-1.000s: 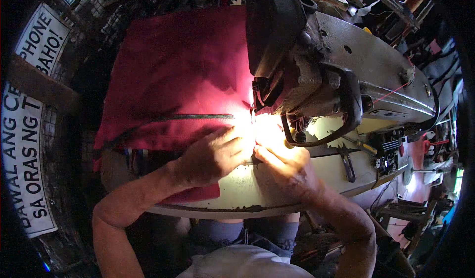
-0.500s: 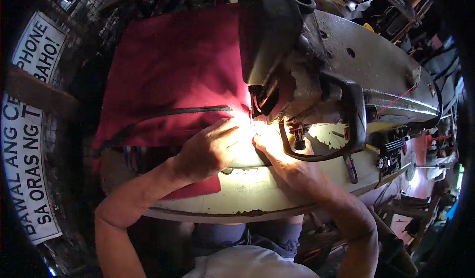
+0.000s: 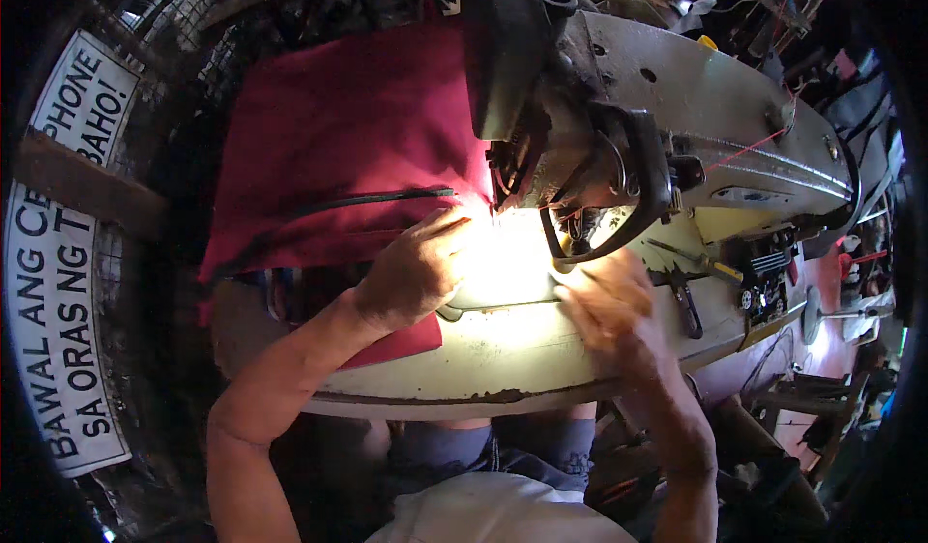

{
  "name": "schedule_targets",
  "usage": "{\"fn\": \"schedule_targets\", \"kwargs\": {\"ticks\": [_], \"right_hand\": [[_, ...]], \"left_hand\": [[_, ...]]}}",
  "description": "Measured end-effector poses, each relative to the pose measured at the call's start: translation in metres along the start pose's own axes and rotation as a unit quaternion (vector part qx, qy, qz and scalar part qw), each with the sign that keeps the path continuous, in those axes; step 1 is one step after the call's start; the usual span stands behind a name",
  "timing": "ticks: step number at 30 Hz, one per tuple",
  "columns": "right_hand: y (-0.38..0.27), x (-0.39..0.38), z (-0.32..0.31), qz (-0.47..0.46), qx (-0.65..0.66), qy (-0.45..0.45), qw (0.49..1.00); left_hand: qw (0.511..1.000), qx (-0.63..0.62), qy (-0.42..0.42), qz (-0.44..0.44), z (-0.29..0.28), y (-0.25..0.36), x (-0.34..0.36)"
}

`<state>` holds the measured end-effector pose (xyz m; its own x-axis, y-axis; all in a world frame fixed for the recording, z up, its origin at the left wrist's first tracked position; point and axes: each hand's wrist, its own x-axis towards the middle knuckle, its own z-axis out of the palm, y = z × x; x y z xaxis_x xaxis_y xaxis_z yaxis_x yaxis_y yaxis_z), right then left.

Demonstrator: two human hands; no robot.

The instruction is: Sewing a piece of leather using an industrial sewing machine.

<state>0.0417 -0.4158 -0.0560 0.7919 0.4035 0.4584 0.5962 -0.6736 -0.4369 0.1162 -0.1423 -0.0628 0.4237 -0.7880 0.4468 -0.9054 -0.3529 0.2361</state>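
My left hand (image 3: 416,263), fingers curled, grips the red fabric (image 3: 343,122) beside the sewing machine's needle area, just below a dark zipper (image 3: 377,195) lying across the cloth. My right hand (image 3: 604,306) is at the right of the brightly lit bed, below the machine's dark looped guard (image 3: 657,195); motion blurs its fingers, and I cannot tell whether they hold anything. The sewing machine head (image 3: 715,103) carries red thread along its body. Glare hides detail under the needle.
Right of my hands lie dark snips (image 3: 686,306), a screwdriver (image 3: 725,271) and a dark holder with small parts (image 3: 768,282). The pale table edge (image 3: 464,398) runs above my lap. A wooden bar (image 3: 87,180) crosses white signs at left; a cluttered workshop fills the right.
My right hand has moved right, away from the needle area and my left hand. My left hand and the red fabric appear slightly higher in the picture.
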Motion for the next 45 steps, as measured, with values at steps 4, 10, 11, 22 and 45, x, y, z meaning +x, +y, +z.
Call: {"fn": "schedule_targets", "kwargs": {"ticks": [4,10,11,22,45], "right_hand": [[0.016,-0.046,-0.050,0.051,-0.193,0.131,0.971],[0.080,-0.101,-0.086,0.234,-0.320,0.269,0.878],[0.087,-0.107,-0.083,0.235,-0.319,0.268,0.878],[0.098,-0.116,-0.077,0.260,-0.283,0.266,0.884],[0.093,-0.112,-0.075,0.224,-0.296,0.273,0.888]], "left_hand": [[1.000,-0.013,0.021,-0.011,0.002,-0.004,0.003],[0.999,-0.006,0.017,0.027,-0.005,-0.009,0.012],[1.000,-0.007,0.016,0.025,-0.005,-0.008,0.013],[0.996,-0.047,0.062,-0.040,-0.002,-0.009,0.015],[0.991,0.021,0.109,-0.070,0.006,-0.016,0.014]]}}
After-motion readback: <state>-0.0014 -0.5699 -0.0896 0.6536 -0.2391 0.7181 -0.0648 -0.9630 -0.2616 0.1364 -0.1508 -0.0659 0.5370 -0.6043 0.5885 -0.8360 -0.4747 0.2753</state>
